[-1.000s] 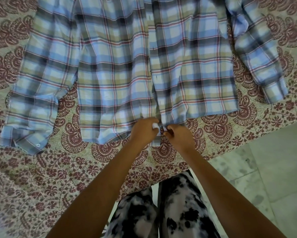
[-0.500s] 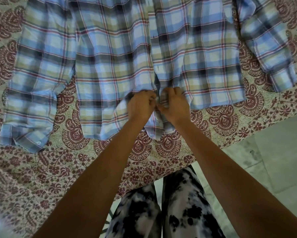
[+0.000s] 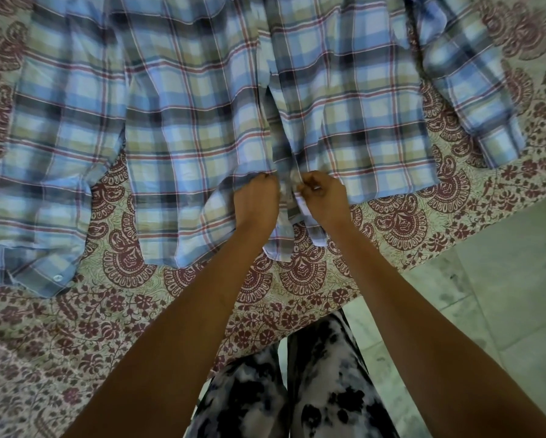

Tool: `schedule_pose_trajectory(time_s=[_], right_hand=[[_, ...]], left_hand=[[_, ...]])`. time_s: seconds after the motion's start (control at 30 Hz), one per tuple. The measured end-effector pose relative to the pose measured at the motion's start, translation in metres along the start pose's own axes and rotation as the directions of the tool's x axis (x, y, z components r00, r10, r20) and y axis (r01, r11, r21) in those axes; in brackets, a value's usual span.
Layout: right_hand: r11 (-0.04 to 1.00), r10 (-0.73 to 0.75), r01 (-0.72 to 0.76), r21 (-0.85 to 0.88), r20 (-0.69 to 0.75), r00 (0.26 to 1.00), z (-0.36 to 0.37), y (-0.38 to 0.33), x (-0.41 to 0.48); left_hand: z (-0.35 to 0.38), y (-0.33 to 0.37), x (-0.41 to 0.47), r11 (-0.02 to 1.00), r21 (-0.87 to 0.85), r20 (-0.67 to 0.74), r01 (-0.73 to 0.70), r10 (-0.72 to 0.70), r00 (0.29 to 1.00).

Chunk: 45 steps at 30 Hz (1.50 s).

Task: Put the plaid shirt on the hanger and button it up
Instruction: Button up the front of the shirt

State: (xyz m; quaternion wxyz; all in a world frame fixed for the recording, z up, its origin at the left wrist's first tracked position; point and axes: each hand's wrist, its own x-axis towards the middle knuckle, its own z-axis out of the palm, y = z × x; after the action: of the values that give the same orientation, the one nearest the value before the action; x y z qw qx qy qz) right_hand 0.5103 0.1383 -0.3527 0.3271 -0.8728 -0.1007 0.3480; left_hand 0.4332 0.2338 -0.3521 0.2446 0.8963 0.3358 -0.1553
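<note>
The plaid shirt (image 3: 202, 121) is lying across the upper frame on the bedspread (image 3: 75, 327), its top cut off. I am holding both arms out to centre frame, left hand (image 3: 257, 200) and right hand (image 3: 324, 196) each pinching a front edge; the fabric between them is showing only as a blur.

No text, label, brand, number or sign can be read; the plaid shirt (image 3: 202, 121) shows only its checks; the bedcover (image 3: 107, 327) shows only a printed flower and paisley pattern.
</note>
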Motion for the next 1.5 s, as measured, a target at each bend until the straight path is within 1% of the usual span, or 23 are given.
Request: schedule_pose_trajectory(time_s=[0.03, 0.07, 0.13, 0.17, 0.27, 0.37, 0.43, 0.5, 0.63, 0.73, 0.83, 0.97, 1.07, 1.13, 1.23, 1.33, 1.4, 1.47, 1.5], right_hand=[[1.0, 0.015, -0.014, 0.023, -0.006, 1.0, 0.002, 0.0, 0.0], [0.999, 0.026, -0.025, 0.043, -0.013, 1.0, 0.004, 0.001, 0.0], [0.997, 0.035, -0.034, 0.072, -0.022, 0.999, 0.007, 0.002, -0.002], [0.996, 0.035, -0.033, 0.082, -0.027, 0.999, 0.008, 0.003, -0.003], [0.999, -0.03, 0.031, 0.034, -0.035, 0.999, 0.006, 0.004, -0.005], [0.999, -0.051, 0.05, -0.015, -0.041, 0.998, 0.001, 0.002, -0.008], [0.997, -0.069, 0.067, -0.039, -0.049, 0.996, 0.001, 0.002, -0.011], [0.997, -0.075, 0.073, -0.041, -0.051, 0.996, 0.003, 0.002, -0.014], [0.992, -0.017, 0.02, 0.122, -0.031, 0.999, 0.004, -0.004, -0.016], [0.974, 0.007, -0.003, 0.229, -0.018, 1.0, 0.003, -0.004, -0.013], [0.958, 0.068, -0.067, 0.278, 0.006, 0.998, 0.0, 0.0, -0.002], [0.97, 0.053, -0.056, 0.236, 0.02, 0.998, 0.0, -0.001, 0.006], [0.994, -0.008, 0.013, 0.104, -0.048, 0.999, 0.003, 0.0, 0.005], [0.998, -0.058, 0.058, 0.0, -0.075, 0.995, 0.005, 0.002, 0.003], [0.988, -0.123, 0.113, -0.101, -0.097, 0.988, 0.006, 0.002, 0.002], [0.978, -0.176, 0.162, -0.129, -0.111, 0.978, 0.009, 0.0, 0.0], [0.976, -0.2, 0.183, -0.118, -0.146, 0.969, 0.011, 0.002, -0.003], [0.979, -0.195, 0.18, -0.094, -0.187, 0.963, 0.014, 0.004, -0.007], [0.981, -0.187, 0.174, -0.084, -0.198, 0.962, 0.017, 0.006, -0.009]], left_hand=[[-0.002, 0.0, 0.001, 0.997, -0.063, -0.001, 0.033, -0.033, 0.999], [-0.004, 0.001, 0.003, 0.983, -0.165, 0.001, 0.076, -0.077, 0.997], [-0.008, 0.001, 0.004, 0.901, -0.398, 0.021, 0.173, -0.179, 0.984], [-0.01, 0.003, 0.005, 0.854, -0.479, 0.029, 0.203, -0.216, 0.976], [-0.012, 0.009, 0.004, 0.789, -0.574, 0.018, 0.218, -0.254, 0.967], [-0.009, 0.012, 0.004, 0.736, -0.644, 0.01, 0.21, -0.267, 0.964], [-0.009, 0.011, 0.004, 0.724, -0.661, 0.01, 0.199, -0.256, 0.967], [-0.01, 0.012, 0.005, 0.734, -0.653, 0.022, 0.186, -0.227, 0.974], [-0.013, 0.007, 0.007, 0.743, -0.644, 0.068, 0.181, -0.181, 0.981], [-0.012, 0.003, 0.01, 0.707, -0.675, 0.102, 0.211, -0.195, 0.976], [-0.01, 0.004, 0.012, 0.672, -0.696, 0.141, 0.252, -0.216, 0.966], [-0.01, 0.01, 0.013, 0.674, -0.686, 0.134, 0.274, -0.253, 0.958], [-0.009, 0.011, 0.016, 0.658, -0.683, 0.178, 0.316, -0.27, 0.946], [-0.009, 0.011, 0.018, 0.588, -0.708, 0.26, 0.391, -0.298, 0.919], [-0.011, 0.012, 0.016, 0.381, -0.766, 0.406, 0.518, -0.338, 0.849], [-0.013, 0.012, 0.015, 0.245, -0.813, 0.445, 0.528, -0.323, 0.835], [-0.012, 0.012, 0.017, 0.167, -0.824, 0.467, 0.541, -0.341, 0.816], [-0.011, 0.015, 0.017, 0.144, -0.823, 0.477, 0.549, -0.349, 0.806], [-0.009, 0.015, 0.018, 0.16, -0.82, 0.474, 0.549, -0.349, 0.809]])
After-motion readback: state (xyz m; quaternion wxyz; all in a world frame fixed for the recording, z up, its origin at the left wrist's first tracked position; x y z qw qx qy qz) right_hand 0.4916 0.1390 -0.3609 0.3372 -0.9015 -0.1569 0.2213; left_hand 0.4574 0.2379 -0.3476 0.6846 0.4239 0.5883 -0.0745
